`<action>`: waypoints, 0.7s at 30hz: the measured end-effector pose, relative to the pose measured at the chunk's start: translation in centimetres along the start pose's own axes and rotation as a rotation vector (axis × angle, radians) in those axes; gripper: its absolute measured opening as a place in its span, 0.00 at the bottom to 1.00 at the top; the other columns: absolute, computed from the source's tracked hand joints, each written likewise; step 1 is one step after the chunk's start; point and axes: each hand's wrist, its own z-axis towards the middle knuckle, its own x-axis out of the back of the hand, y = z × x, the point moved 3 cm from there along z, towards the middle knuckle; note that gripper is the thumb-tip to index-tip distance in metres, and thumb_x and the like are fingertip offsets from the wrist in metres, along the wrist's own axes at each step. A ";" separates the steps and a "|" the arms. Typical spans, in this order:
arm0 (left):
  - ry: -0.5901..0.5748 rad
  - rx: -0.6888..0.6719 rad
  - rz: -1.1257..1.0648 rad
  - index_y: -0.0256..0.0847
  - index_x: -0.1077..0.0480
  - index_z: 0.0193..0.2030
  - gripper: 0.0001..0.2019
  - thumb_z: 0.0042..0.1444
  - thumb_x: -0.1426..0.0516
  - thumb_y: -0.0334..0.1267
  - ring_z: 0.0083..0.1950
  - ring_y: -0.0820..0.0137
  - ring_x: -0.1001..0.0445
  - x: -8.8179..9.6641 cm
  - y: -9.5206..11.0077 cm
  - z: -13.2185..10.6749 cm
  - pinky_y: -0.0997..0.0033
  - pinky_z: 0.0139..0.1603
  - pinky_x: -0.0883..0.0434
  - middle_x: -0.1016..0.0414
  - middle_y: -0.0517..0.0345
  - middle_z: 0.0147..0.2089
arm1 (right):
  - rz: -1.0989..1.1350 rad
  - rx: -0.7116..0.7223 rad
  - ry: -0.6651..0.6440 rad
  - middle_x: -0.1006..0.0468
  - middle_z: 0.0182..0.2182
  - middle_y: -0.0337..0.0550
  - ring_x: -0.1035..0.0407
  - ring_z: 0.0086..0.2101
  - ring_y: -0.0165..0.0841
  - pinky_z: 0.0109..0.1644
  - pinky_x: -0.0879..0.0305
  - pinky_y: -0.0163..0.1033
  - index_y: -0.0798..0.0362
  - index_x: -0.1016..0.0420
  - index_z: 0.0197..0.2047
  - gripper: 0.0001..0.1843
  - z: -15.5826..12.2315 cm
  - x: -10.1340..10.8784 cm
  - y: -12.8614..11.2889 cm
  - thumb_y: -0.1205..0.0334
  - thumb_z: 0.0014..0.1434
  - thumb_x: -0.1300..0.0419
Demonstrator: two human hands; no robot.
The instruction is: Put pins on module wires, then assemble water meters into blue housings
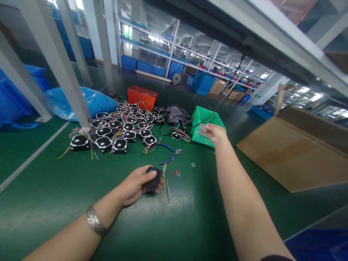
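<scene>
My left hand (145, 183) is closed around a small black motor (153, 179), its thumb on the dark face. Yellow, white and blue wires (166, 186) hang from the motor's right side. My right hand (215, 133) is over a green bin (201, 113) with its fingers pinched at a heap of small silvery screws (201, 130); what lies between the fingertips is too small to make out. Blue-handled cutters (170, 152) lie open on the green table between the hands. Near them are white rings (193, 164) and small red bits (176, 171).
Several black-and-white motors (120, 145) with tangled wires cover the left back. Behind them stand an orange-red box (141, 97) and a blue plastic bag (94, 101). A dark cloth (175, 114) lies beside the bin. At right is an open cardboard box (293, 148); metal posts (62, 65) rise at left.
</scene>
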 end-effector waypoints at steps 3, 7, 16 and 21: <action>0.004 -0.043 0.016 0.34 0.37 0.32 0.10 0.49 0.43 0.39 0.28 0.70 0.28 0.2 0.1 -0.1 0.70 0.29 0.33 0.26 0.49 0.30 | 0.123 -0.090 -0.067 0.33 0.18 0.35 0.37 0.20 0.22 0.25 0.34 0.29 0.57 0.36 0.26 0.08 -4.1 0.1 0.3 0.73 0.45 0.39; 0.050 -0.092 0.041 0.34 0.36 0.32 0.11 0.46 0.41 0.38 0.26 0.71 0.29 0.3 0.5 -0.1 0.72 0.27 0.33 0.26 0.50 0.28 | 0.167 -0.180 -0.233 0.31 0.18 0.38 0.37 0.18 0.23 0.22 0.35 0.30 0.59 0.33 0.26 0.07 -10.7 -1.3 2.0 0.72 0.40 0.38; 0.187 -0.084 -0.097 0.34 0.37 0.35 0.11 0.53 0.49 0.42 0.27 0.69 0.29 0.2 1.0 -0.2 0.72 0.23 0.32 0.28 0.50 0.28 | -0.026 -0.091 -0.299 0.32 0.15 0.35 0.39 0.15 0.24 0.19 0.41 0.30 0.57 0.29 0.28 0.08 -16.5 -4.5 4.5 0.64 0.40 0.39; 0.260 -0.054 -0.188 0.33 0.36 0.38 0.13 0.55 0.55 0.40 0.30 0.66 0.29 -0.3 1.4 -0.1 0.64 0.27 0.30 0.30 0.49 0.32 | -0.140 0.017 -0.257 0.30 0.19 0.37 0.40 0.17 0.24 0.19 0.45 0.31 0.55 0.28 0.26 0.08 -16.2 -4.0 4.4 0.60 0.42 0.40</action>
